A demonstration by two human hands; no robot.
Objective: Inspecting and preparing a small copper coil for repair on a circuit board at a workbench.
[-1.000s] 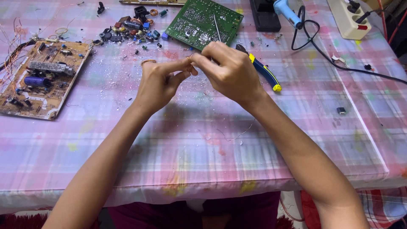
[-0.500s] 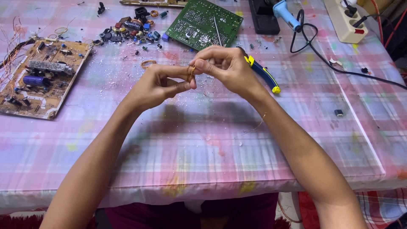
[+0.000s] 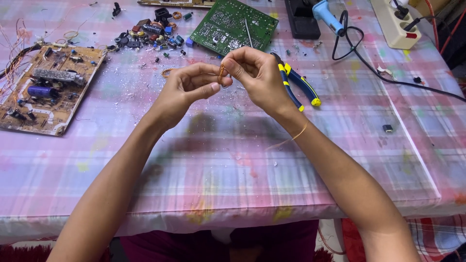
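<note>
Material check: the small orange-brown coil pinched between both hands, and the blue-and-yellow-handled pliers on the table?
Small orange-brown coil, pinched by left hand and right hand: probably bare or enamelled copper wire, going by its shiny reddish-orange colour. Blue-and-yellow-handled pliers: handles look like matte rubber or plastic grips; jaws are hidden behind the hand.

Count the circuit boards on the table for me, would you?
3. A green board lies top centre, a brown board at the left edge, and a sliver of a third board shows at the top edge. More may lie out of view.
</note>
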